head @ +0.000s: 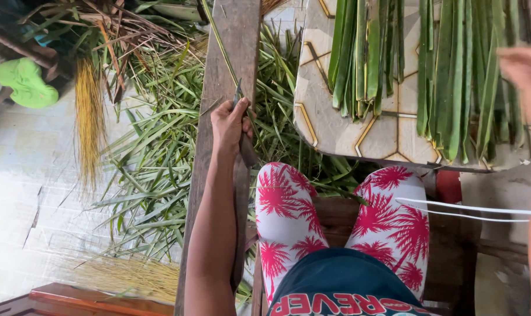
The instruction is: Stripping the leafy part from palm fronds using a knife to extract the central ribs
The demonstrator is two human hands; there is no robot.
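My left hand [229, 124] is closed around a dark knife [245, 153] and rests on a long upright wooden plank [233, 35]. A thin green leaf strip [221, 44] runs up the plank from the knife. My right hand [526, 69] is blurred at the right edge, in front of the green leaves on a tiled tabletop. Whether it holds anything is unclear. Two thin white strips [470, 209] stretch from my right knee toward the right edge. My knees in white leggings with a red palm print [286, 216] are below.
Long green leaf strips [458, 70] lie side by side on the patterned tabletop [335, 126]. Loose green leaf trimmings [160, 146] cover the floor at left. Bundles of yellow-brown ribs [90, 126] lie there too, beside a bright green cloth [26, 82].
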